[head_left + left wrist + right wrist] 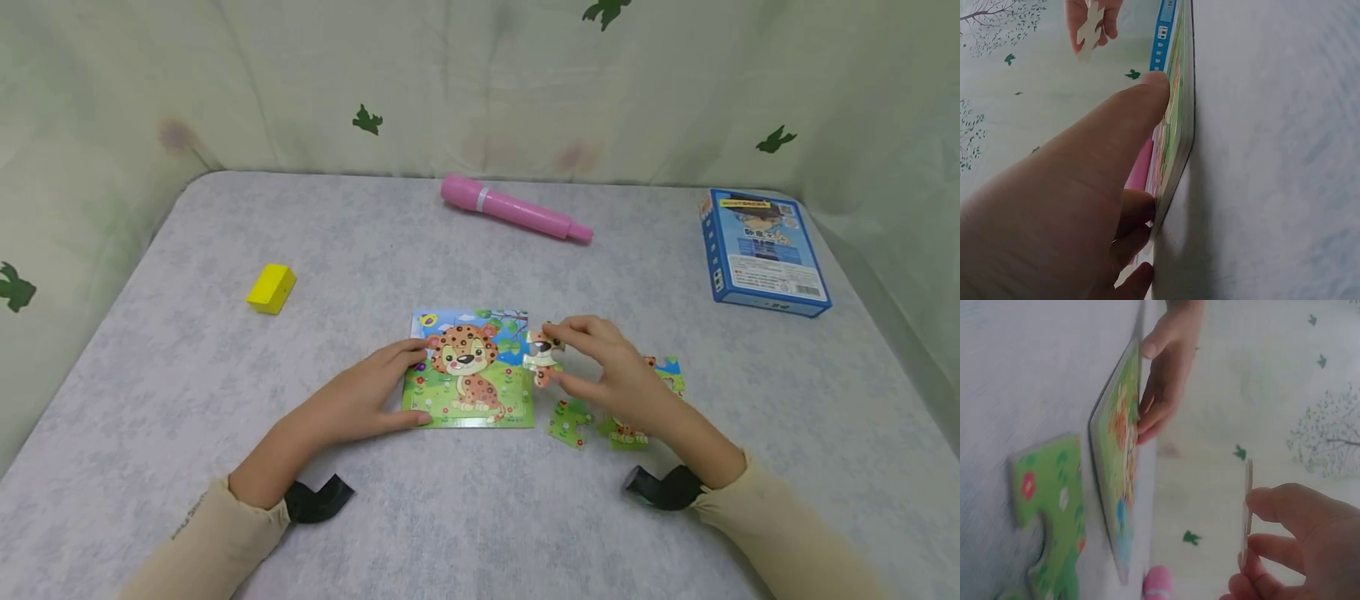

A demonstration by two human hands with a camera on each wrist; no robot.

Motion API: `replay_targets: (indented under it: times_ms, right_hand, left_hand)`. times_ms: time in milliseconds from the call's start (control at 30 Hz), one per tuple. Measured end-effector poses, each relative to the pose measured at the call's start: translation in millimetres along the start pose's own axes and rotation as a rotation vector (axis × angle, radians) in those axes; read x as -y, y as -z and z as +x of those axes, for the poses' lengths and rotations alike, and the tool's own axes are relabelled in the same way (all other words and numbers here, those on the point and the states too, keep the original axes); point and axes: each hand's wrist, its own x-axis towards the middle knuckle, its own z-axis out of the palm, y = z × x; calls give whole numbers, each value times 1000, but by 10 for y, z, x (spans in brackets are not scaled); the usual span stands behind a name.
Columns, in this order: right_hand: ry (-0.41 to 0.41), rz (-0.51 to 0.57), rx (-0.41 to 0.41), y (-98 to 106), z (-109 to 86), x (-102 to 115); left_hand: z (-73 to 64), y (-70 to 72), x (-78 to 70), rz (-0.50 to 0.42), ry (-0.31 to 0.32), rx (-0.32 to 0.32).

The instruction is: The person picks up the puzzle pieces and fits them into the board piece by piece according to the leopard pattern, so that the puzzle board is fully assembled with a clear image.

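A jigsaw board [517, 400] with a spotted leopard cub picture lies flat on the table. At its left side my left hand [360, 392] rests, fingers stretched and spread, with the thumb on the lower left corner. My right hand [626, 375] pinches a jigsaw piece [542, 357] between thumb and fingers beside the board's right edge. In the right wrist view that piece [1247, 509] is edge-on and raised above the table. A green jigsaw piece [567, 422] lies just below the right hand. More loose pieces [667, 372] are partly hidden beneath the right hand and wrist.
A pink pen-shaped object [525, 213] lies near the table's back edge. To the left is a yellow block [272, 289], and at the back right sits a blue box [768, 250]. Behind the table hangs a pale curtain [480, 92] with green leaf shapes.
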Motion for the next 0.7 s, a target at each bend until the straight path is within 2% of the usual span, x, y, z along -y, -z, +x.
replay_targets:
  times_ms: [200,500,700]
  right_hand:
    - [56,38,38,-246,262,143]
    - [-49,-11,191,-552,452,60]
    - [-31,-92,232,-647,506,5]
  left_hand:
    - [2,-9,-30,56,-6,-22]
    - [32,-66,-73,104,-98,-67]
    - [36,-126,-106,141,-124,-85]
